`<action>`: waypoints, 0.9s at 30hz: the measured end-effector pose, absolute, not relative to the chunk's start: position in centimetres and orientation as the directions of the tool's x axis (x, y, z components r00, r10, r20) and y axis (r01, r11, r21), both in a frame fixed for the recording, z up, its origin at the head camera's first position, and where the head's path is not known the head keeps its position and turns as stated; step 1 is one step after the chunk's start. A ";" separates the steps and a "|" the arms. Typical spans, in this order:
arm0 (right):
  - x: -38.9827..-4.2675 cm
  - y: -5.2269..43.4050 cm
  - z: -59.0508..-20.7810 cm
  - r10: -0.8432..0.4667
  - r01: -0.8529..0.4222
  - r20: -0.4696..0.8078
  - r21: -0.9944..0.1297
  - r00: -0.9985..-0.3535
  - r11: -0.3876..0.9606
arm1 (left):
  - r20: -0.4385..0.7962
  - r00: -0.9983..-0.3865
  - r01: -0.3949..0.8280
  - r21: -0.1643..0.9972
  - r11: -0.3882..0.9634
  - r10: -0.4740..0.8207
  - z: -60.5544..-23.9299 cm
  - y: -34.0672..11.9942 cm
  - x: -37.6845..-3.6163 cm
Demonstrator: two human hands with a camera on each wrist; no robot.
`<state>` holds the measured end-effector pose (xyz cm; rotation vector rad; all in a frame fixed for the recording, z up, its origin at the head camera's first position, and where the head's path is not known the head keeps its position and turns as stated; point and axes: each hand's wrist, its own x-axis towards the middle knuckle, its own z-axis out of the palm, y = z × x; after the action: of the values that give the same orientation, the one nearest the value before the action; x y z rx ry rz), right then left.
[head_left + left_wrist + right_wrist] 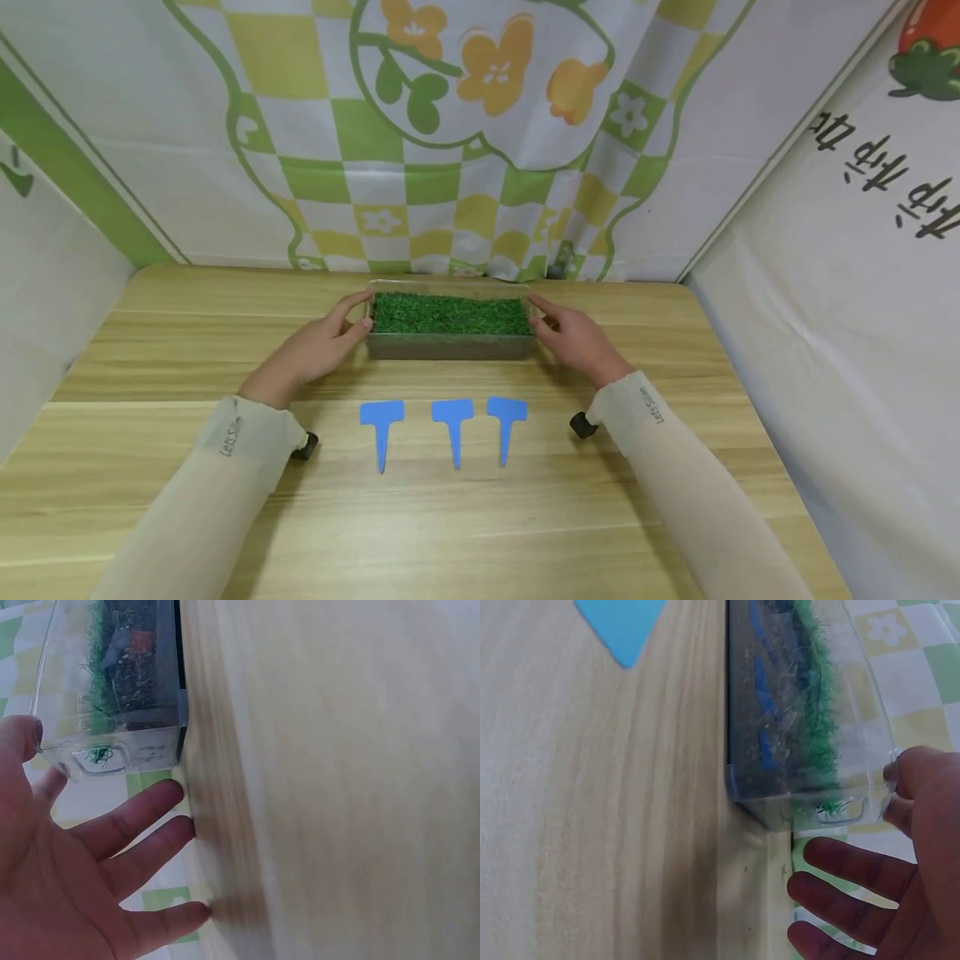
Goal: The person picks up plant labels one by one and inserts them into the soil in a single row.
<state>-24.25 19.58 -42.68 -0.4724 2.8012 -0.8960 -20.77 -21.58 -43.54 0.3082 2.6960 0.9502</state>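
A: Where is your tray (450,332) sitting?

B: You have it on the counter (480,517), toward the far edge, with green grass filling the clear walls. Three blue tags (452,429) lie in a row on the counter just on the near side of the tray, apart from it.

A: And your left hand (315,350)?

B: It is at the tray's left end. Your thumb reaches the top rim, and your fingers (142,817) are spread and fairly straight beside the end wall. The grip is loose and spread, not curled round the tray.

A: Your right hand (577,337)?

B: It mirrors that at the tray's right end. Your thumb (922,776) touches the clear rim at the corner, and your fingers (855,870) are straight and spread just beside the end wall. The grip is spread here too, pinching nothing.
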 end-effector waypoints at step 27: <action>-23.5 19.9 -43.6 -0.288 -0.165 -0.069 -0.685 -0.955 0.710 | -0.191 -0.923 0.127 0.668 0.733 0.334 -43.5 -21.3 -19.6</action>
<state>-23.49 19.85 -43.64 -0.3670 2.7451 -1.0743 -19.56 -21.33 -43.54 0.3599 2.6384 0.9856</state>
